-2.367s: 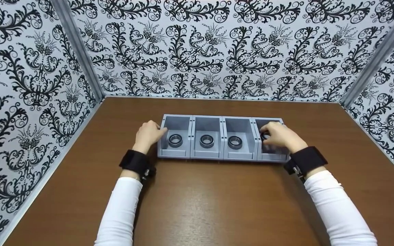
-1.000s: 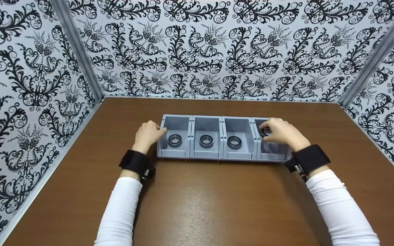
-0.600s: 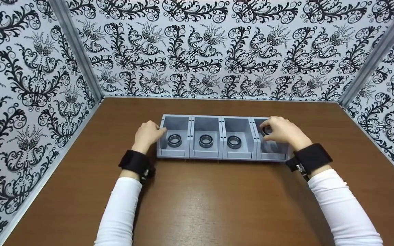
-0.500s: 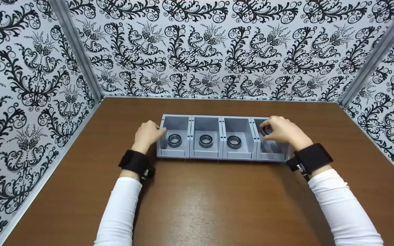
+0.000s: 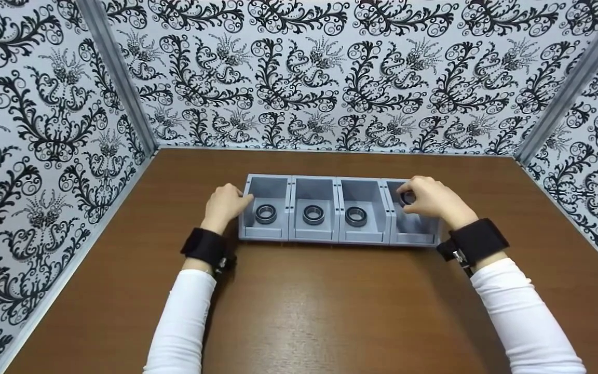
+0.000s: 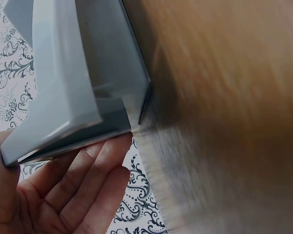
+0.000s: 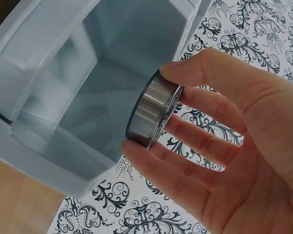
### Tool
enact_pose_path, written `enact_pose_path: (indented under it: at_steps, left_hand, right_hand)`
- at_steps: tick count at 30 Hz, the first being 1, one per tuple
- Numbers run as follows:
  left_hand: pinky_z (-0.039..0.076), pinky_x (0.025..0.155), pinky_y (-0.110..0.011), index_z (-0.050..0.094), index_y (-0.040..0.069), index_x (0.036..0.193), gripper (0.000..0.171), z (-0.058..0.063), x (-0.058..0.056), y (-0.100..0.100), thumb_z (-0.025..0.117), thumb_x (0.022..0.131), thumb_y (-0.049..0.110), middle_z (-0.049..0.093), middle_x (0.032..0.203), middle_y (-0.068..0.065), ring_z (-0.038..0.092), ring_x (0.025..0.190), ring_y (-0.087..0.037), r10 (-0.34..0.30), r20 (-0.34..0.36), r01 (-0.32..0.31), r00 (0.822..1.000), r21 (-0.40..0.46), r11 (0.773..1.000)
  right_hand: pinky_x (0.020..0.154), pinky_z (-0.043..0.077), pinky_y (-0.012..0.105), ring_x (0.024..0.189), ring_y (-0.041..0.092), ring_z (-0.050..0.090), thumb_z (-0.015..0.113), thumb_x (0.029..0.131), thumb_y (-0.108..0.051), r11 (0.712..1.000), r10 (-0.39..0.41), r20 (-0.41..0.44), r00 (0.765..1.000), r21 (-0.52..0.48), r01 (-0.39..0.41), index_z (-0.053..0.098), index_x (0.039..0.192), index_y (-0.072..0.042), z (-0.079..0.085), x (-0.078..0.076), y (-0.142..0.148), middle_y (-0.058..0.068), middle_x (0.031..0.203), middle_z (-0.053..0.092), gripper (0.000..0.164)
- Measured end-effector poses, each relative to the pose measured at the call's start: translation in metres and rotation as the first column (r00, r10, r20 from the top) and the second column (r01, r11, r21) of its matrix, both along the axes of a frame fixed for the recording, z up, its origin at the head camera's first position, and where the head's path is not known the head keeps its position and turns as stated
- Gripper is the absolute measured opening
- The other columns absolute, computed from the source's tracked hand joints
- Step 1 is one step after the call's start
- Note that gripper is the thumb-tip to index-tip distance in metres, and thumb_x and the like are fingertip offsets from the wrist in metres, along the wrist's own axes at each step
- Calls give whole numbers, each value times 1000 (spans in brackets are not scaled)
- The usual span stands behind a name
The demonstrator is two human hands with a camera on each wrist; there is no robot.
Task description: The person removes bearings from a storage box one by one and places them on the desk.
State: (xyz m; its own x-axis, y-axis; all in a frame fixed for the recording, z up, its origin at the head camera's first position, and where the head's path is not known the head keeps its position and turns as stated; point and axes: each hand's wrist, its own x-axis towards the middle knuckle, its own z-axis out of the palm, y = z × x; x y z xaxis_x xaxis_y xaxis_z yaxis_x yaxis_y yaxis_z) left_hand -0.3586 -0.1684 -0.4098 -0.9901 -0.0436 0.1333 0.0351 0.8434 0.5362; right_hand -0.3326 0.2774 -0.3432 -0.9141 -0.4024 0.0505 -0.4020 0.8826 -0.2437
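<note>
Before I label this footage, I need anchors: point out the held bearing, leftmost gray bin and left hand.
Held bearing (image 7: pixel 150 111), right wrist view, outer metal band.
Leftmost gray bin (image 5: pixel 267 234), head view, front wall.
Left hand (image 5: pixel 223 206), head view, back of the hand.

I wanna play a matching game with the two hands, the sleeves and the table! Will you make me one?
Things:
1. Left hand
2. Right hand
3. Sleeves
4. Table

Matches:
A. brown
B. pinching a metal ring
C. white
D. gripping the side of a grey bin

Right pairs: 1-D, 2-B, 3-C, 4-A
</note>
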Motion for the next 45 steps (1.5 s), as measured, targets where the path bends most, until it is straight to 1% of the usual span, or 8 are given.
enact_pose_path:
  at_steps: [7, 16, 21, 27, 31, 36, 43, 45]
  left_hand:
    - [55, 82, -58, 80, 1, 87, 35, 0, 0, 0, 68, 95, 33, 74, 108, -28, 71, 95, -44, -5, 2, 5, 1000, 0, 1000]
    - [55, 83, -58, 80, 1, 87, 36, 1, 0, -1, 68, 96, 33, 74, 108, -28, 71, 95, -44, -1, 15, 1, 1000, -4, 1000]
    - [55, 85, -57, 80, -1, 95, 37, 1, -1, -1, 68, 96, 33, 74, 111, -27, 71, 98, -44, -6, 23, 6, 1000, -5, 1000]
    - [54, 83, -56, 78, -1, 89, 38, 2, -2, -1, 67, 97, 34, 75, 106, -24, 70, 93, -40, -13, 40, 13, 999, -4, 1000]
    - [55, 84, -56, 80, -1, 96, 38, 2, -1, -1, 67, 97, 35, 75, 111, -25, 71, 97, -42, -14, 43, 14, 999, -1, 1000]
    - [54, 83, -56, 78, 1, 87, 37, 1, -1, -1, 67, 97, 35, 74, 108, -26, 71, 95, -42, -10, 38, 10, 999, -3, 1000]
    - [54, 84, -56, 78, 2, 85, 36, 0, -5, -3, 67, 97, 34, 75, 106, -25, 70, 94, -41, -11, 46, 11, 999, 8, 1000]
    - [55, 79, -56, 78, 5, 81, 36, -10, -15, -8, 69, 95, 38, 75, 102, -24, 70, 88, -40, -19, 23, 20, 1000, -4, 1000]
  right_hand:
    - [88, 53, 60, 106, 44, 64, 76, 80, -9, 1000, 20, -26, 999, -11, -21, 72, 122, 6, 3, 4, 2, 28, 117, 66, 45]
    - [86, 54, 58, 104, 42, 65, 76, 80, -7, 999, 36, -42, 998, -10, -37, 73, 121, 6, 9, 7, 1, 27, 116, 67, 44]
    - [86, 53, 57, 104, 41, 64, 76, 80, -8, 999, 47, -51, 998, -4, -47, 73, 121, 7, 10, 10, 3, 27, 117, 68, 43]
    - [88, 52, 58, 107, 41, 63, 75, 81, -8, 999, 38, -54, 998, 2, -37, 73, 122, 6, 11, 15, 1, 26, 119, 67, 44]
    - [88, 53, 58, 106, 42, 64, 75, 81, -8, 999, 33, -59, 998, 6, -33, 72, 123, 6, 13, 18, 0, 27, 120, 67, 45]
    - [87, 53, 59, 104, 42, 65, 75, 81, -8, 999, 32, -64, 997, 16, -31, 73, 123, 5, 15, 21, 1, 27, 119, 67, 44]
    - [86, 53, 59, 101, 40, 64, 75, 80, -9, 999, 36, -67, 997, 18, -35, 73, 122, 6, 18, 25, 1, 26, 117, 67, 44]
    - [85, 53, 58, 100, 39, 64, 75, 80, -8, 999, 37, -67, 997, 14, -36, 73, 121, 6, 18, 26, 0, 26, 116, 68, 43]
